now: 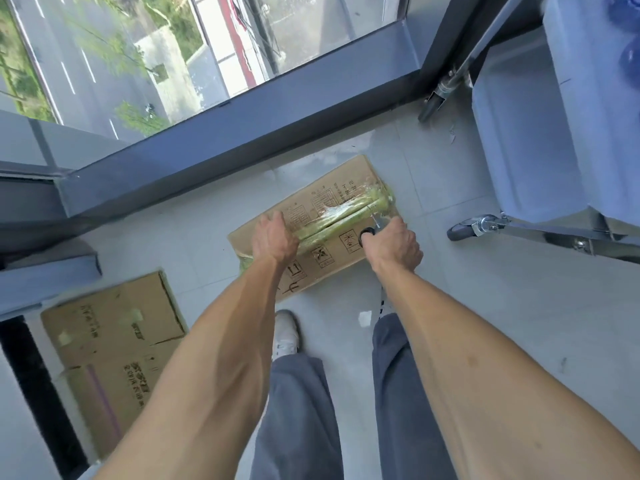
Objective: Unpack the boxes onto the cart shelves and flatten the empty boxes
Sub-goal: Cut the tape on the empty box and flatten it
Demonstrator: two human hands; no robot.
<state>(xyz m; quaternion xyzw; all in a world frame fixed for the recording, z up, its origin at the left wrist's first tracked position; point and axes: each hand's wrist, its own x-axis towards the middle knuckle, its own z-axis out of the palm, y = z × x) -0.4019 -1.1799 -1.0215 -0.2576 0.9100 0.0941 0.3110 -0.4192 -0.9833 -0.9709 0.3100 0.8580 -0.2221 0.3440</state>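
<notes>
Head view: left hand (273,237) flat on taped box (313,226); right hand (394,244) grip clenched on scissors (372,228).

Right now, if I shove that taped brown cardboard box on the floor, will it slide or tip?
The taped brown cardboard box lies low and flat, so tipping seems unlikely. The glossy grey tiled floor probably lets it slide easily. Its weight cannot be told.

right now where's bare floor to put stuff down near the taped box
Bare tile lies between the taped box and the cart, and between that box and the flattened box. Both hands crowd the box top; the right holds scissors.
</notes>
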